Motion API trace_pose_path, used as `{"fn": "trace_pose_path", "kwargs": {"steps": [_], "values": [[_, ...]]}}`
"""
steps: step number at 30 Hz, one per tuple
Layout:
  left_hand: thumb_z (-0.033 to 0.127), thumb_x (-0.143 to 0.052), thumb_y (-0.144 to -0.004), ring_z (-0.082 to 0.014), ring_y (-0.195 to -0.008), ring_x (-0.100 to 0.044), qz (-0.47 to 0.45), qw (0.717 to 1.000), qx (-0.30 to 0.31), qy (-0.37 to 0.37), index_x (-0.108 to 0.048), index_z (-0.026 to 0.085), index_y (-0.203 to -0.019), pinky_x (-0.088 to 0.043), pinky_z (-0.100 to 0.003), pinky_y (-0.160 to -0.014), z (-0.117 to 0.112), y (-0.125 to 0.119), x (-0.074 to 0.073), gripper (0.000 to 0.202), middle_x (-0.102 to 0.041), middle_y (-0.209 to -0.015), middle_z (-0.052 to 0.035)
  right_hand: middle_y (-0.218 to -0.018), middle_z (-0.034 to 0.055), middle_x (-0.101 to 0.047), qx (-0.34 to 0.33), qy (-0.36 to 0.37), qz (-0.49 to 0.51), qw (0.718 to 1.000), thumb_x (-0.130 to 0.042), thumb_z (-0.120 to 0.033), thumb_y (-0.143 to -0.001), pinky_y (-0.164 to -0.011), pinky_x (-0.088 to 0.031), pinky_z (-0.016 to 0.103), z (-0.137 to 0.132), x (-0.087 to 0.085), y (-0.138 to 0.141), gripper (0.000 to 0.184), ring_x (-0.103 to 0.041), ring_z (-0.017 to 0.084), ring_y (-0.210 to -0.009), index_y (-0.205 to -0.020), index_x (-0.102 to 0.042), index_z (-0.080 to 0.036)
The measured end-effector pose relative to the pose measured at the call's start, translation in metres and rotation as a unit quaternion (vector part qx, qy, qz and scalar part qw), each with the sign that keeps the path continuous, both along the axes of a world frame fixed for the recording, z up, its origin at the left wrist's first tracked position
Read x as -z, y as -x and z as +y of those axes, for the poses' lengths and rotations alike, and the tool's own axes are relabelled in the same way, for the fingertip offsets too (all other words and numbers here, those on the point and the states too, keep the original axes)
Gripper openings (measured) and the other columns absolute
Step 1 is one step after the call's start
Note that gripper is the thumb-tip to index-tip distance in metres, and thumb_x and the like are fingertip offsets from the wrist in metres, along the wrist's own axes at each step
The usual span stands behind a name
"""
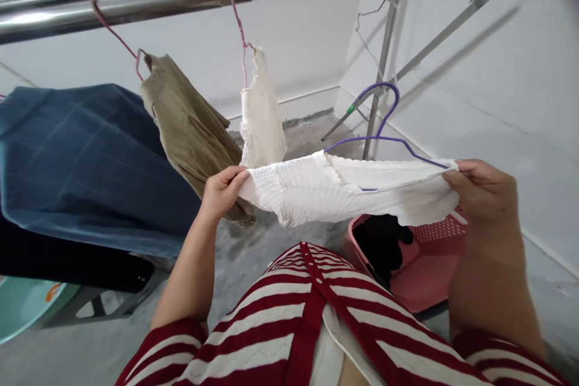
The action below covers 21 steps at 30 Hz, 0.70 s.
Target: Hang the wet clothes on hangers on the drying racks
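Head view: left hand (221, 192) and right hand (482, 192) pinch opposite edges of white ruffled top (325, 190), purple hanger (384, 139) showing above it.

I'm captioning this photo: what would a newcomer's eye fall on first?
A white crinkled fabric garment stretched between the left hand and right hand draws the eye first, at centre. A purple wire hanger shows just behind it. At lower right, a pink plastic laundry basket holds dark clothes.
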State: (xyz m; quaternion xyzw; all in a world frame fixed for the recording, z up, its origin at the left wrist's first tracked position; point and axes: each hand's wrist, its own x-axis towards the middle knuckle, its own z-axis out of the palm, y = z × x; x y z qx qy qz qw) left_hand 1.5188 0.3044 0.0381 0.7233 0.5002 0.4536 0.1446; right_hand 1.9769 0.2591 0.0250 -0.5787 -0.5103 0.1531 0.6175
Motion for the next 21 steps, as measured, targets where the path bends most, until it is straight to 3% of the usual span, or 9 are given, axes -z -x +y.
{"fn": "trace_pose_path", "kwargs": {"steps": [2, 4, 6, 9, 12, 15, 19, 21], "values": [[0.033, -0.057, -0.085, -0.0138, -0.079, -0.061, 0.071, 0.993, -0.019, -0.092, -0.069, 0.017, -0.094, -0.048, -0.024, -0.073, -0.006, -0.013, -0.011, 0.022, -0.068, -0.089, -0.0057, -0.077, 0.0086, -0.071, -0.012, 0.007, -0.007, 1.0, -0.072, -0.037, -0.064, -0.059, -0.05, 0.033, -0.002, -0.003, 0.007, 0.021, -0.064, 0.02, -0.066, -0.077, -0.071, -0.02], [0.031, -0.058, -0.086, -0.0164, -0.092, -0.061, 0.117, 0.98, 0.009, -0.158, -0.067, 0.017, -0.102, -0.048, -0.028, -0.083, -0.01, -0.032, -0.02, 0.023, -0.068, -0.1, -0.0082, -0.079, 0.0076, -0.071, -0.032, 0.016, -0.048, 0.998, -0.071, -0.039, -0.067, -0.064, -0.051, 0.032, -0.003, -0.006, 0.016, 0.023, -0.065, 0.02, -0.07, -0.078, -0.07, -0.019], [0.031, -0.056, -0.087, -0.017, -0.094, -0.062, 0.146, 0.973, 0.074, -0.165, -0.065, 0.017, -0.106, -0.048, -0.028, -0.084, -0.01, -0.052, -0.023, 0.026, -0.069, -0.099, -0.0086, -0.082, 0.0062, -0.071, -0.074, 0.022, -0.109, 0.991, -0.068, -0.039, -0.071, -0.07, -0.051, 0.03, -0.002, -0.009, 0.024, 0.022, -0.065, 0.019, -0.076, -0.08, -0.07, -0.019], [0.032, -0.049, -0.091, -0.0136, -0.076, -0.065, 0.164, 0.969, 0.131, -0.132, -0.067, 0.015, -0.099, -0.049, -0.022, -0.069, -0.002, -0.069, -0.017, 0.026, -0.07, -0.083, -0.0061, -0.086, 0.0049, -0.07, -0.157, 0.049, -0.164, 0.973, -0.061, -0.038, -0.079, -0.072, -0.05, 0.028, 0.0, -0.012, 0.034, 0.022, -0.064, 0.017, -0.079, -0.086, -0.07, -0.019], [0.032, -0.048, -0.091, -0.0123, -0.067, -0.064, 0.167, 0.965, 0.159, -0.127, -0.069, 0.015, -0.093, -0.047, -0.021, -0.062, 0.007, -0.067, -0.009, 0.027, -0.07, -0.075, -0.0049, -0.079, 0.0028, -0.066, -0.218, 0.088, -0.149, 0.961, -0.057, -0.039, -0.083, -0.063, -0.046, 0.025, 0.001, -0.017, 0.041, 0.024, -0.06, 0.014, -0.071, -0.081, -0.067, -0.018], [0.029, -0.051, -0.09, -0.0125, -0.069, -0.065, 0.174, 0.957, 0.184, -0.139, -0.069, 0.015, -0.096, -0.047, -0.02, -0.063, 0.01, -0.062, -0.009, 0.024, -0.07, -0.076, -0.0048, -0.076, 0.0023, -0.061, -0.239, 0.068, -0.12, 0.961, -0.056, -0.04, -0.084, -0.065, -0.046, 0.026, 0.001, -0.023, 0.048, 0.024, -0.057, 0.014, -0.07, -0.075, -0.064, -0.018], [0.024, -0.054, -0.087, -0.0125, -0.072, -0.065, 0.142, 0.965, 0.159, -0.151, -0.07, 0.015, -0.095, -0.047, -0.02, -0.066, 0.008, -0.059, -0.01, 0.02, -0.071, -0.078, -0.0045, -0.1, 0.0061, -0.065, -0.228, 0.054, -0.167, 0.958, -0.064, -0.041, -0.077, -0.084, -0.047, 0.033, 0.003, -0.023, 0.043, 0.023, -0.059, 0.02, -0.097, -0.09, -0.067, -0.022], [0.023, -0.055, -0.087, -0.0118, -0.071, -0.065, 0.116, 0.974, 0.139, -0.139, -0.07, 0.015, -0.094, -0.047, -0.019, -0.065, 0.007, -0.056, -0.008, 0.018, -0.071, -0.079, -0.0038, -0.112, 0.0066, -0.063, -0.197, 0.067, -0.157, 0.965, -0.072, -0.043, -0.069, -0.088, -0.047, 0.036, 0.002, -0.013, 0.034, 0.041, -0.057, 0.023, -0.107, -0.105, -0.064, -0.024]]}}
